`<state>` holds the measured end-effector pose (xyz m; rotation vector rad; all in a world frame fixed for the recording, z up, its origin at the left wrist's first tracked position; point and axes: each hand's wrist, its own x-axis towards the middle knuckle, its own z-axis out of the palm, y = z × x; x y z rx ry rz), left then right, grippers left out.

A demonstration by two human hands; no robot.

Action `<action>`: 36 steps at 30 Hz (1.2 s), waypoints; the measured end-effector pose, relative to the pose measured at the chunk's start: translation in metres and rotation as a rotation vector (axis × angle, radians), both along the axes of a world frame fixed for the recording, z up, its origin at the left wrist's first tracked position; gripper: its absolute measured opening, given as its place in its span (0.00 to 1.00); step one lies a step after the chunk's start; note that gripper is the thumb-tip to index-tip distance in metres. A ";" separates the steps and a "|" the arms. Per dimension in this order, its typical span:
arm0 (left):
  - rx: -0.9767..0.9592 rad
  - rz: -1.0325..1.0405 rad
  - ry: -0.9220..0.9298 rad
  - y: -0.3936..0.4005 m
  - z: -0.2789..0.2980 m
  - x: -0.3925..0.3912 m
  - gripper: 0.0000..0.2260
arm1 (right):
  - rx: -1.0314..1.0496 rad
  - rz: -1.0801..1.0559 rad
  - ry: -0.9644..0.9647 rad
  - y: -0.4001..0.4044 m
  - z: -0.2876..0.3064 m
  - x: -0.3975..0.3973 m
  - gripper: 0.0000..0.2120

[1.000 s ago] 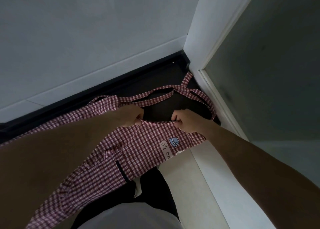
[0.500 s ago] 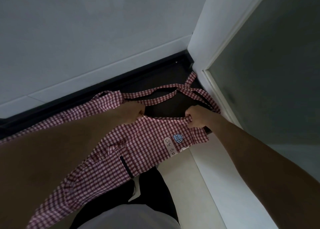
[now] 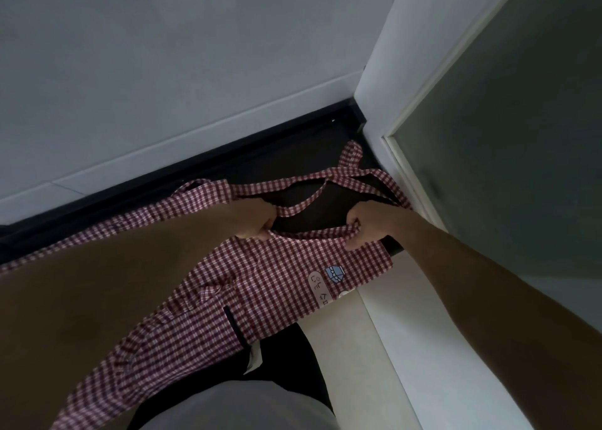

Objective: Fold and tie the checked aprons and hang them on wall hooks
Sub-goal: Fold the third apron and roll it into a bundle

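We judge the work on this red-and-white checked apron (image 3: 270, 286) to be at an early stage: it is spread out in the air in front of us, its top edge stretched between our two hands, and we see no fold made in it and no knot tied in its straps (image 3: 329, 182). The straps trail loosely away from us, crossing one another above the dark strip of floor (image 3: 247, 166) near the corner where the pale wall (image 3: 195, 55) meets the door frame (image 3: 420, 130). The lower part of the cloth hangs down along our left forearm towards our body, with a small blue printed patch (image 3: 335, 274) and a pale label (image 3: 319, 288) showing on its front. Folding, tying and hanging are all yet to be done, as far as we can tell, and no wall hook appears in the view, nor any other apron. Our left hand (image 3: 250, 219) is clenched round the top edge at its left corner, knuckles up, the forearm reaching forward from the lower left. Our right hand (image 3: 368, 226) is likewise closed on the right corner of that edge, bunching the cloth between curled fingers, the arm extended from the lower right. The hands sit level and somewhat apart, holding the hem taut between them.
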<state>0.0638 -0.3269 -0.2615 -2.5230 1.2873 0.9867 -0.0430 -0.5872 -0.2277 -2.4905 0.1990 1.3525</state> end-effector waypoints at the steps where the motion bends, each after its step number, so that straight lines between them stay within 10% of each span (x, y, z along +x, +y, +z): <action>1: -0.013 0.012 0.011 -0.001 0.002 0.002 0.09 | 0.029 -0.022 -0.027 0.004 -0.003 -0.001 0.18; 10: -0.239 0.080 -0.343 0.022 0.012 -0.011 0.20 | -0.326 0.095 -0.338 0.033 -0.013 -0.005 0.16; 14: -0.316 0.217 -0.319 0.043 0.012 -0.019 0.16 | -0.044 0.028 -0.646 0.069 -0.011 -0.001 0.13; 18: -0.367 0.405 -0.395 0.070 0.011 -0.020 0.15 | 0.180 -0.008 -0.627 0.122 -0.019 0.011 0.18; 36: -0.162 0.582 -0.153 0.102 -0.011 -0.010 0.31 | -0.156 -0.468 -0.298 0.168 -0.033 0.049 0.16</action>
